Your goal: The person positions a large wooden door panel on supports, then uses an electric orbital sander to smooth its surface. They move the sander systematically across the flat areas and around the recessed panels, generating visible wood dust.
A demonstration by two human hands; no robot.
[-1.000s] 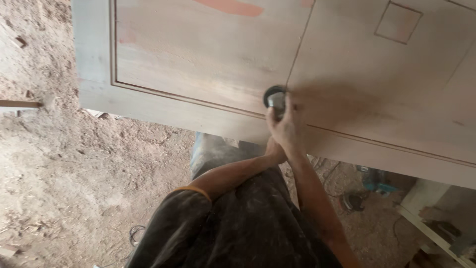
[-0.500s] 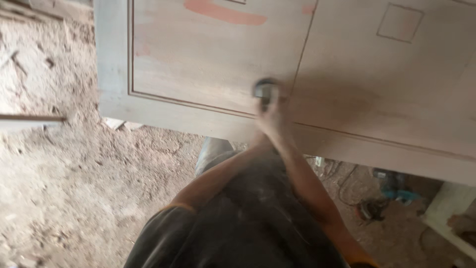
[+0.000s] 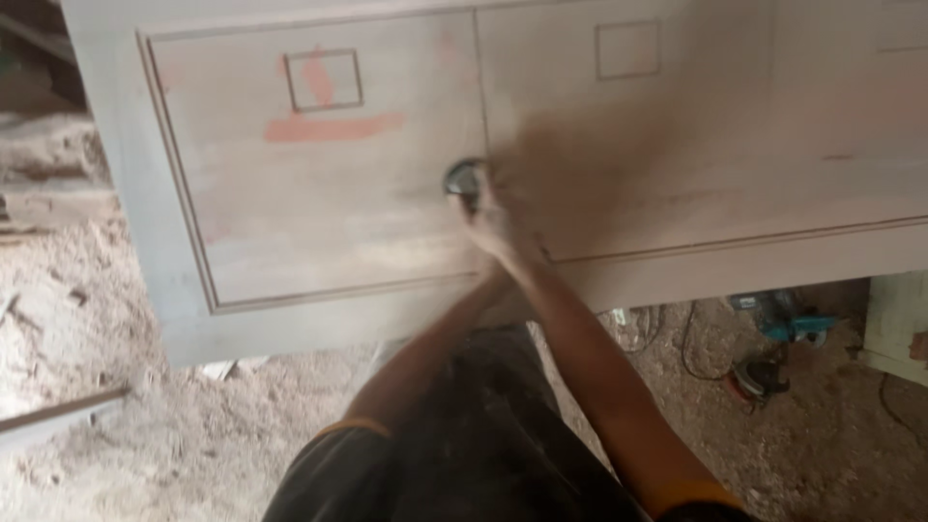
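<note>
1. A person leans over a large pale wooden door panel lying flat, both arms stretched toward its middle, seen from the head camera.
2. The right hand and left hand meet at one spot, blurred; together they close around a small round grey power tool, which touches the panel's face.
3. How each hand's fingers wrap the tool cannot be told apart through the blur.
4. The tool sits near the frame's centre, beside the vertical groove dividing the panel.
5. At 3 o'clock from the tool, a darker brown patch spreads across the wood.
6. At 10 o'clock, a reddish filler smear lies below a small square inlay outline; a second square outline sits at 1 o'clock.
7. Sawdust-covered ground lies at 8 o'clock.
8. At 4 o'clock, under the panel's edge, a teal power tool and tangled cables rest on the ground.
</note>
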